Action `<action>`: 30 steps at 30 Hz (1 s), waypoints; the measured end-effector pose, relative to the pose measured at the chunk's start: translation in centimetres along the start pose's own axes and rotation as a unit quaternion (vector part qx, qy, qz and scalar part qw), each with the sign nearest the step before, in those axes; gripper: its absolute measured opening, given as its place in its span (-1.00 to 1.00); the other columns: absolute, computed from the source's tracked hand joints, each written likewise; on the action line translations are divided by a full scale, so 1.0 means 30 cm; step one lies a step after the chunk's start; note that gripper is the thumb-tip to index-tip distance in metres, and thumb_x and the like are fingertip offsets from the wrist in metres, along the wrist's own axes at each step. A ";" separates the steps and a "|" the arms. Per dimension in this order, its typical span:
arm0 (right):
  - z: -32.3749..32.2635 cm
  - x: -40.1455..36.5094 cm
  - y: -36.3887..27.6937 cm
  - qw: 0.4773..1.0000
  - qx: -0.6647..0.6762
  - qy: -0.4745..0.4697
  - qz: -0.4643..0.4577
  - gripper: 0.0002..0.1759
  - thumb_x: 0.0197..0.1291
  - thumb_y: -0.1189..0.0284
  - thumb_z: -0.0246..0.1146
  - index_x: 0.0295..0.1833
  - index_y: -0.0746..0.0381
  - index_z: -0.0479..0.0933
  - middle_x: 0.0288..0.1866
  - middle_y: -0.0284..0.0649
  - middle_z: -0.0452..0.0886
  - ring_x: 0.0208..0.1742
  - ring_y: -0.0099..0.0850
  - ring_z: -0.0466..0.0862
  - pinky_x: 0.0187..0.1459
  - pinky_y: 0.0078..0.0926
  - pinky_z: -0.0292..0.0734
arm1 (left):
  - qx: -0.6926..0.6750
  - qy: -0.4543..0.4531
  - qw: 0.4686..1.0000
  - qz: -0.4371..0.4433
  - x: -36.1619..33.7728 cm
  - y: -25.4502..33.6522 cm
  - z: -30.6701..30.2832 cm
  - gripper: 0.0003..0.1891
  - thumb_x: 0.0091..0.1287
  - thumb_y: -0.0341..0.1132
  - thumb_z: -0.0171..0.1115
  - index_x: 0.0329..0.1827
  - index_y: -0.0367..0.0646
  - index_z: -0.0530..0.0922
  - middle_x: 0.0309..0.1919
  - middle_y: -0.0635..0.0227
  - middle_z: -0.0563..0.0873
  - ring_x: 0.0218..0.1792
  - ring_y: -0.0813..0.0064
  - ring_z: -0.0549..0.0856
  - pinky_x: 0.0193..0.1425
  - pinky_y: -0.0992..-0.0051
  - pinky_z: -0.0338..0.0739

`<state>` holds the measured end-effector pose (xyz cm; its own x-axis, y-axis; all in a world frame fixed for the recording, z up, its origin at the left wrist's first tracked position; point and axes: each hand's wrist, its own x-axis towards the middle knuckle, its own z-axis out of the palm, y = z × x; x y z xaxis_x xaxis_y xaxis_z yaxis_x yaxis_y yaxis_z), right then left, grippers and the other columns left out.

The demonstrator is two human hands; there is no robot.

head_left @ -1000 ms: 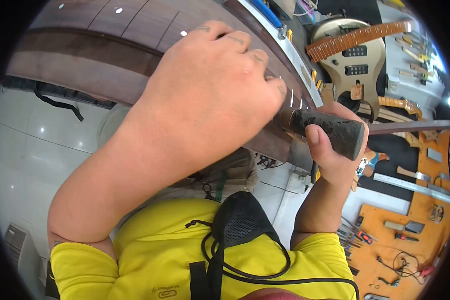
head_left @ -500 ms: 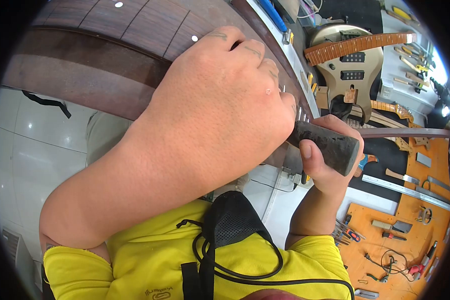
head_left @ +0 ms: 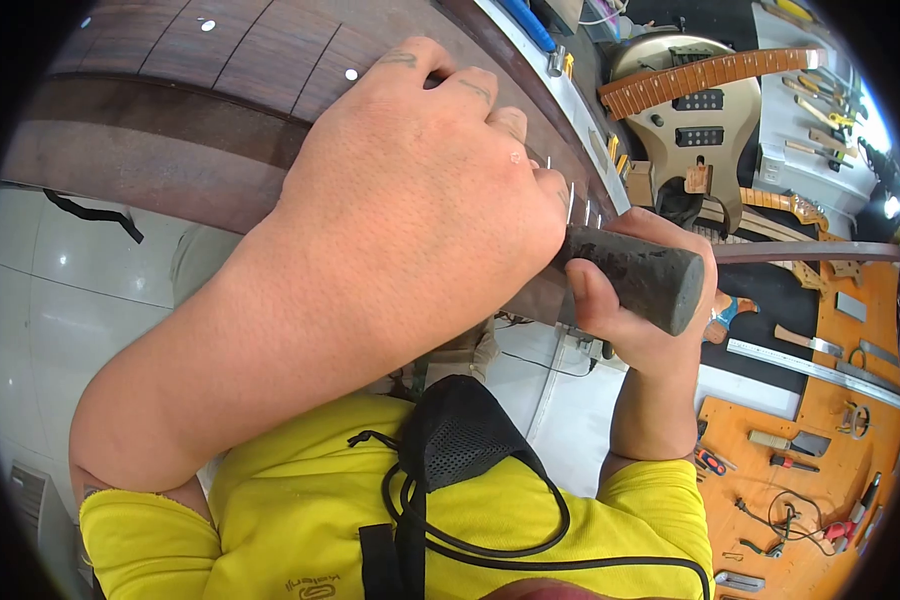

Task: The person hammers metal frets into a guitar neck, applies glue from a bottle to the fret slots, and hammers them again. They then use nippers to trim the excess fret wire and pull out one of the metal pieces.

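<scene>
My left hand [head_left: 410,190] is closed in a fist, back up, over a dark wood fretboard [head_left: 270,60] with white dot inlays and thin slot lines. Its fingers curl out of sight, so what they hold is hidden. To the right, my right hand [head_left: 635,345] wraps around a dark, worn cylindrical block [head_left: 640,275], thumb on the near side and fingers behind. The block's left end meets the index side of my left fist. Several thin metal wires [head_left: 571,203] stick up just beyond the fist.
A gold guitar body [head_left: 660,80] with a loose neck [head_left: 710,78] across it lies at upper right. An orange workbench [head_left: 770,480] on the right holds a steel ruler [head_left: 815,372], a cleaver-shaped blade [head_left: 808,444] and cables. A black face mask [head_left: 460,440] hangs before my yellow shirt.
Both hands and the block appear slightly further left and up in view, as does the fretboard. More of the metal wires shows beside my left fist. Both hands keep the same grip.
</scene>
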<state>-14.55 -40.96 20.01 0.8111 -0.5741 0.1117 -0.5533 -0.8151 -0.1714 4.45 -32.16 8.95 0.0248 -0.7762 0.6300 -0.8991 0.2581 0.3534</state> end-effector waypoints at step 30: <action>-0.073 -0.356 0.091 0.947 0.221 0.178 0.151 -0.61 0.14 0.23 0.56 -0.32 0.37 0.67 -0.47 -0.39 0.57 -0.43 -0.60 0.47 -0.37 -0.56 0.33 | -0.150 -0.049 0.982 -0.107 0.187 -0.125 -0.249 -0.70 0.58 -0.31 0.22 0.18 -0.39 0.56 -0.01 -0.05 0.74 -0.02 0.12 0.76 0.09 0.22 0.62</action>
<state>-25.13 -37.22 20.49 0.4696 -0.8301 0.3007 -0.5532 -0.5422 -0.6325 11.23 -33.20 16.34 0.1438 -0.8794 0.4539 -0.7078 0.2291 0.6682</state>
